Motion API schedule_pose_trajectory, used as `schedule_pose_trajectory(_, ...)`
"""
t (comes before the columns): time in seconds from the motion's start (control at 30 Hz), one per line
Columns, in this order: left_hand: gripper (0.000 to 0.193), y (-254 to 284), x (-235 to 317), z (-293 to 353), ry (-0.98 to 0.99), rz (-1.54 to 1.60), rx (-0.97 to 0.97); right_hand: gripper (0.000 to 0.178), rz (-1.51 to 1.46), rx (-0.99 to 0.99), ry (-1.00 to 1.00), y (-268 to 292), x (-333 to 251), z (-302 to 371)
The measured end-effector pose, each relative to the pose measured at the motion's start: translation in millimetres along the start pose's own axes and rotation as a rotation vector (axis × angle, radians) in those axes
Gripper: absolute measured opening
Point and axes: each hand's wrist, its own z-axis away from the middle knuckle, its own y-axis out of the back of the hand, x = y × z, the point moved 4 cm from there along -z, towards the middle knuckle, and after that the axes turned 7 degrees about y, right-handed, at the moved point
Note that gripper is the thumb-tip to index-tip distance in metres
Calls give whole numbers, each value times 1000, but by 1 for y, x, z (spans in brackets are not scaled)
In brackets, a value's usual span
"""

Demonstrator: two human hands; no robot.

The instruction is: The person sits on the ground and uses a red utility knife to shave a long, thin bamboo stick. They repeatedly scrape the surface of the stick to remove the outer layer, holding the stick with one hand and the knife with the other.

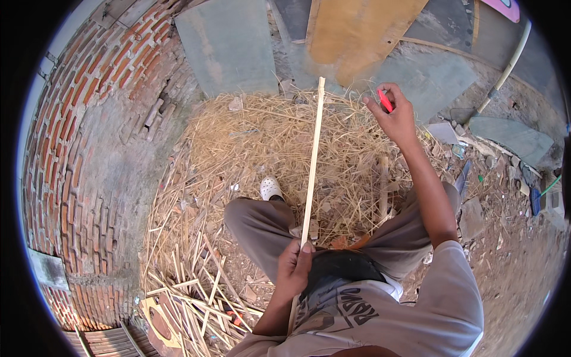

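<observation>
My left hand [294, 266] is closed around the lower part of a long, pale strip of bamboo or wood [313, 160], close to my lap. The strip rises away from me, tilted slightly right, and its far end looks a little split. Off to the right of that far end, my right hand [397, 119] is raised with bent fingers around a small red object [385, 101]. It looks like a tool handle, but any blade is hidden or too thin to see. Between finger and strip there is a gap. A dark pad [339, 271] covers part of my lap.
Straw-like shavings [250, 140] heap up in front of my legs. Several split strips [190, 306] lie piled at my left. A brick wall [77, 196] runs along the left. Grey sheets [229, 47] and a tan board [357, 35] lean at the back. A pale pole [505, 68] stands back right.
</observation>
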Motion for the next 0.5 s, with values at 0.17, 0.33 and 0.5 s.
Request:
schedule_pose_trajectory(0.17, 19, -14, 3, 1, 21, 10, -88, 37, -285, -288, -126, -43, 8, 21)
schedule_pose_trajectory(0.33, 18, -12, -1, 0, 6, -7, -97, 37, -395, -180, -346, -49, 27, 17)
schedule_pose_trajectory(0.5, 18, 10, -3, 2, 28, 105, -16, 31, -203, 133, -516, 23, 126, -32)
